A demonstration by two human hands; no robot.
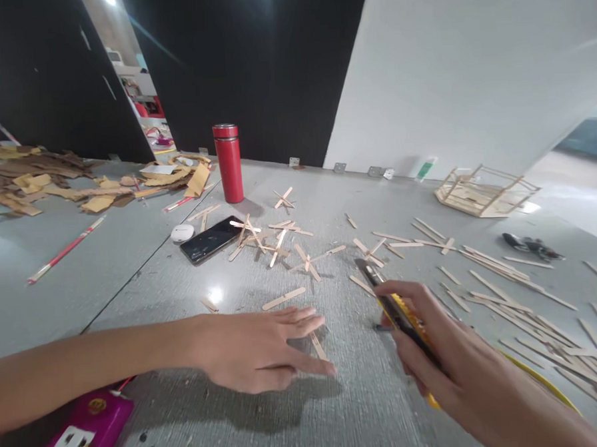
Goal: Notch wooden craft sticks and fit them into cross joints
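Observation:
My right hand [435, 350] is closed around a yellow and black utility knife [401, 321], its dark tip pointing up and away to the left. My left hand [255, 349] reaches in low over the table with its fingers spread. Between thumb and fingers of that hand lies a short wooden craft stick [317, 346], partly covered; whether the fingers press on it I cannot tell. Just beyond the left hand rests a notched craft stick [284, 299]. Farther off are several sticks crossed into small shapes, one being a crossed piece [308, 262].
A red flask [228, 164], a phone [212, 240] and a white earbud case [182, 233] stand at the back left. Loose sticks [513, 305] cover the right side, below a wooden stick frame [477, 194]. A purple power strip [79, 435] is at the near left.

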